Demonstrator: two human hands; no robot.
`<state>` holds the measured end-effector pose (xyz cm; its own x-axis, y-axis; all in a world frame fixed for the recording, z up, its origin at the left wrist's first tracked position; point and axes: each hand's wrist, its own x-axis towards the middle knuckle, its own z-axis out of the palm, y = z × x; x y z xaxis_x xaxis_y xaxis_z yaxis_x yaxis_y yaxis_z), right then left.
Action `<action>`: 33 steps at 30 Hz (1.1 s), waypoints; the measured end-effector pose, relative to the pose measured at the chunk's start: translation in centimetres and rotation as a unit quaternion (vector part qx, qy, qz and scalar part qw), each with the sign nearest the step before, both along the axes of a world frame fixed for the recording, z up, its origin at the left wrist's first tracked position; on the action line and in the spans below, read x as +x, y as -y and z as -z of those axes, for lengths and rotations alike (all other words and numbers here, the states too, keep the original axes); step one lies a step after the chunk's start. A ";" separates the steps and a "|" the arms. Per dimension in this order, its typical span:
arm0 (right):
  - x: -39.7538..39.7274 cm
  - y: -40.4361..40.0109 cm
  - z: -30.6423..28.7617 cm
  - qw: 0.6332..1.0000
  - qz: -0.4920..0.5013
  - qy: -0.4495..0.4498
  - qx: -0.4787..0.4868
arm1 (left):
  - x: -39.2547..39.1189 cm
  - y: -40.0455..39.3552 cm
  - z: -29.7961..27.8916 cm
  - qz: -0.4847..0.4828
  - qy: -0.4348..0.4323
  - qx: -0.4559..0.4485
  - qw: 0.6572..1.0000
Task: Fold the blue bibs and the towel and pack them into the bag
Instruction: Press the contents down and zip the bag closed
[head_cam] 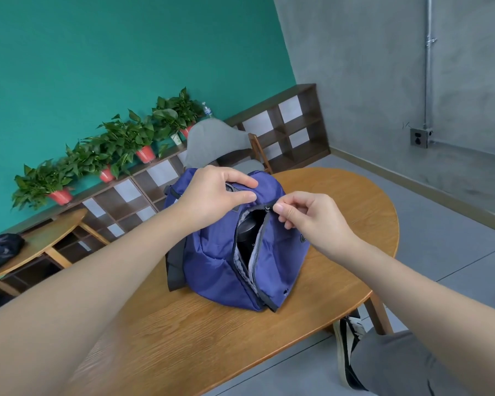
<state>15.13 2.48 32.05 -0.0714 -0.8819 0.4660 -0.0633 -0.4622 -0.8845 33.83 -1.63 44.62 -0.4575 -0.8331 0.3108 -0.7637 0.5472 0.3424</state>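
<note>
Grey chair (212, 144) behind bench (340, 195), plants (120, 138) upper left. Bag (212, 252) mid-frame, opening running toward lower right. Left hand (212, 192) gripping bag top; right hand (312, 218) fingers (282, 208) pinching zip pull (270, 207).

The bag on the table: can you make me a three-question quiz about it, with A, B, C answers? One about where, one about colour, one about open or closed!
1. Where does the bag sit?
A. on the floor
B. on the wooden table
C. on the chair

2. What colour is the bag?
A. blue
B. red
C. yellow

3. How is the bag's zipper?
A. fully closed
B. partly open
C. missing

Answers:
1 B, the bag rests on the tabletop.
2 A, its cloth is blue.
3 B, a dark gap shows inside, while the right hand pinches the zipper and the left hand grips the bag's top.
</note>
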 end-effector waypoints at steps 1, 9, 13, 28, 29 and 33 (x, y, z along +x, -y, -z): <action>0.0 -0.1 -0.2 1.000 -0.006 -0.008 -0.005 | 0.0 0.1 -0.2 0.006 -0.002 0.002 1.000; -0.7 0.1 -1.5 0.991 -0.036 0.128 0.034 | -1.3 0.2 -0.7 0.124 0.134 -0.075 0.980; -1.1 0.0 -1.5 0.988 -0.040 0.145 0.034 | -2.9 0.3 0.3 0.141 0.166 -0.051 0.975; -2.2 3.0 -0.6 0.995 -0.054 -0.082 -0.031 | -2.7 0.3 1.3 0.136 0.094 -0.064 0.984; -2.2 3.2 -0.7 0.993 -0.054 -0.100 -0.033 | -2.4 0.1 1.4 0.134 0.092 -0.061 0.985; -2.3 3.8 -0.7 0.985 -0.026 -0.164 -0.038 | -0.9 -0.8 2.0 0.114 0.070 -0.057 0.989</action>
